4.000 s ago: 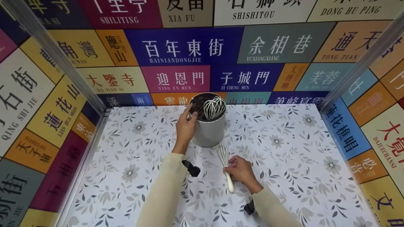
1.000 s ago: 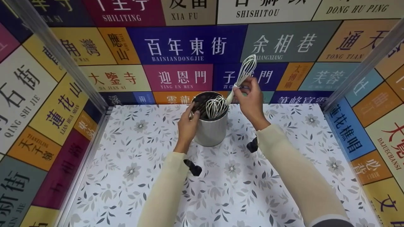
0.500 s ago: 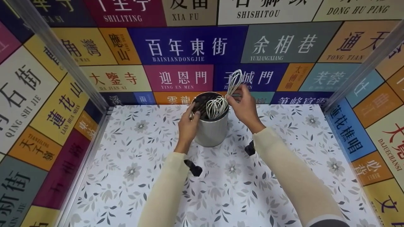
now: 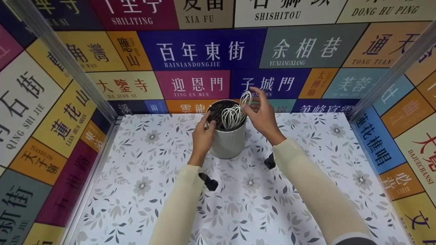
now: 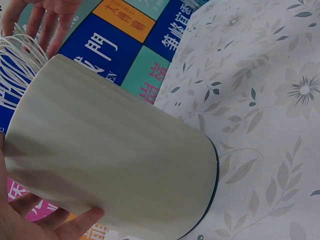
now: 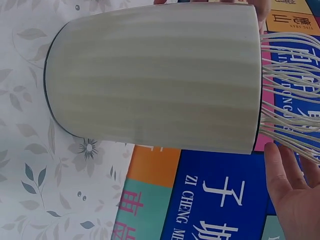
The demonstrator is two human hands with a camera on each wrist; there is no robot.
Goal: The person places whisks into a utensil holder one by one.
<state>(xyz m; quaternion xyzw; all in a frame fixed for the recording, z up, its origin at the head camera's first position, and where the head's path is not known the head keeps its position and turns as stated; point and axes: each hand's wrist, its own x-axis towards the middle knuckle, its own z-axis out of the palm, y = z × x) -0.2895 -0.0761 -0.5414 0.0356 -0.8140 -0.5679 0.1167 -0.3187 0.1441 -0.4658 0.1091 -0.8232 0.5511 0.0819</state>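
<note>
A light grey utensil holder (image 4: 227,144) with a dark perforated inside stands upright at the back of the table. My left hand (image 4: 202,136) grips its left side at the rim; the left wrist view shows fingertips (image 5: 92,216) against its wall. Inside, a white wire whisk (image 4: 231,117) leans with its wires up. Another whisk (image 4: 246,98) sits at the right rim, its handle down in the holder and hidden. Beside that whisk is my right hand (image 4: 262,112), fingers spread and fairly straight. In the right wrist view its fingertips (image 6: 272,155) lie close to the wires.
A white cloth (image 4: 146,207) with a grey leaf-and-flower pattern covers the table. Panels with coloured signs (image 4: 201,47) stand right behind the holder and on both sides. Clear corner posts (image 4: 68,58) rise at the back corners.
My right hand lifted a whisk from the table, turned it handle down and lowered it into the holder. Its fingers have since loosened from the wires. The left hand stayed on the holder.
</note>
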